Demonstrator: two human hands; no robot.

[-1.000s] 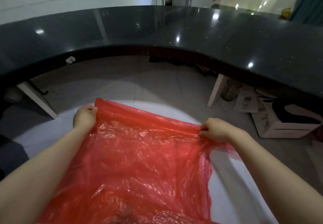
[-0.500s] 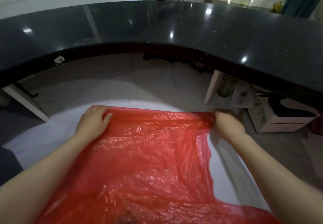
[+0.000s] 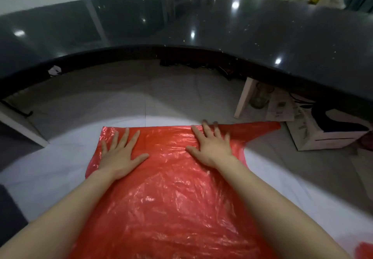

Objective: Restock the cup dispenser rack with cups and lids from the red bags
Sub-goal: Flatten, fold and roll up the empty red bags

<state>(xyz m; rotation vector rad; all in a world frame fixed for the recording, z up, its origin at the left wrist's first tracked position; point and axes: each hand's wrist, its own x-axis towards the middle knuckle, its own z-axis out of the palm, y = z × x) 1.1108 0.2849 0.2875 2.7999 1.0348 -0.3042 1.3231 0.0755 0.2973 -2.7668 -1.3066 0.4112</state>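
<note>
Both hands, gripping a moment ago, are now pressing flat: left hand (image 3: 119, 153) and right hand (image 3: 212, 145) are spreading the red bag (image 3: 171, 198) lengthwise toward the curved black bench (image 3: 181, 22).

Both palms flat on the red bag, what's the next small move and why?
Probably sweep both palms outward and toward the body to press the wrinkles flat. The left hand and right hand lie open with fingers spread on the red bag, which is spread over the white surface. Its far edge looks straight, but the plastic nearer the body is crinkled, and one corner trails off to the right.
</note>
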